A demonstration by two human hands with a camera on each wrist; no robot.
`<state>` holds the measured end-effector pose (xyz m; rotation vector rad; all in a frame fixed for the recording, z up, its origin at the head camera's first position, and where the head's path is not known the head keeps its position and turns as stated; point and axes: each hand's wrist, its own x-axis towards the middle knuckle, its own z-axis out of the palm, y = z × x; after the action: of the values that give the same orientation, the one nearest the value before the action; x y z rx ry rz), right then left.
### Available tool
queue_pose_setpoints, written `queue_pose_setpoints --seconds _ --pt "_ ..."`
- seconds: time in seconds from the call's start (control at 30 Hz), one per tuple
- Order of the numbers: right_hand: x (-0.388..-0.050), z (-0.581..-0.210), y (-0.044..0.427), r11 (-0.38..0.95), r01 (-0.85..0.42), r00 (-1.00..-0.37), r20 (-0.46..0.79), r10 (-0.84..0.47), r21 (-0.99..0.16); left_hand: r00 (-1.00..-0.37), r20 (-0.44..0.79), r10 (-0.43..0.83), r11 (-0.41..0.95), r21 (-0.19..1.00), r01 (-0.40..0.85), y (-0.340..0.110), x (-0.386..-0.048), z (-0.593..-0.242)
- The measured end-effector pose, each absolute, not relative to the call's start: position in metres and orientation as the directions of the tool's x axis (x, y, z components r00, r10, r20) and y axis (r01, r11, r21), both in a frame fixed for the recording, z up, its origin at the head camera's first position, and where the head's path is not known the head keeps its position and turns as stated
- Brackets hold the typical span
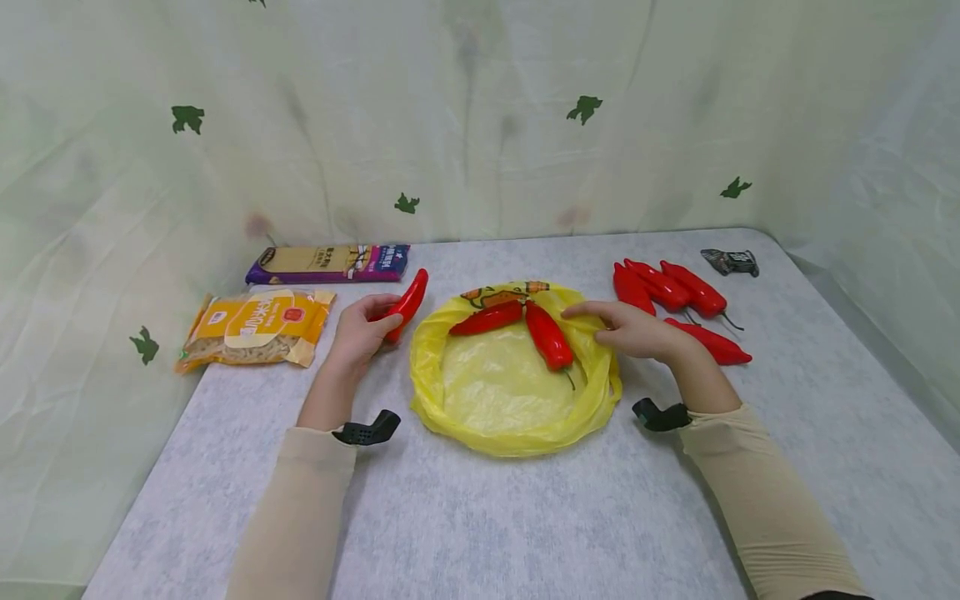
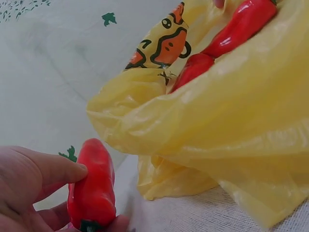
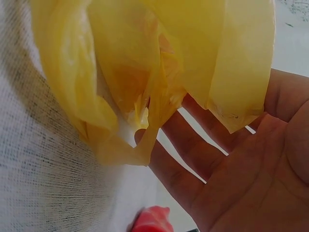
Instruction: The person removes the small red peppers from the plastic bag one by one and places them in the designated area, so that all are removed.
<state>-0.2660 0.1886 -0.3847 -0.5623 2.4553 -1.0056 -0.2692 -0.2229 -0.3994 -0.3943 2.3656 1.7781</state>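
My left hand (image 1: 358, 333) grips a red pepper (image 1: 409, 307) between thumb and fingers, just left of an opened yellow plastic bag (image 1: 491, 440). In the left wrist view, the held pepper (image 2: 91, 186) stands upright beside the bag's side. Two red peppers lie in the bag, one pepper (image 1: 487, 318) at the back and another pepper (image 1: 550, 337) at the right. My right hand (image 1: 637, 329) rests at the bag's right rim. In the right wrist view its fairly straight fingers (image 3: 193, 147) touch the plastic; some fingertips are hidden behind it.
Several loose red peppers (image 1: 696, 287) lie right of the bag, beyond my right hand. A small dark wrapped packet (image 1: 730, 262) sits at the far right corner. At the left are an orange food bag (image 1: 258, 327) and a purple and gold packet (image 1: 327, 263).
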Motion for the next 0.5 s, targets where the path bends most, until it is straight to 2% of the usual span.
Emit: queue_pose_setpoints --seconds 0.5 --pt "-0.2670 -0.3866 0.1876 0.661 -0.180 -0.825 -0.254 -0.504 -0.728 -0.939 -0.318 -0.135 0.367 0.864 -0.345 -0.2176 -0.2698 -0.3988"
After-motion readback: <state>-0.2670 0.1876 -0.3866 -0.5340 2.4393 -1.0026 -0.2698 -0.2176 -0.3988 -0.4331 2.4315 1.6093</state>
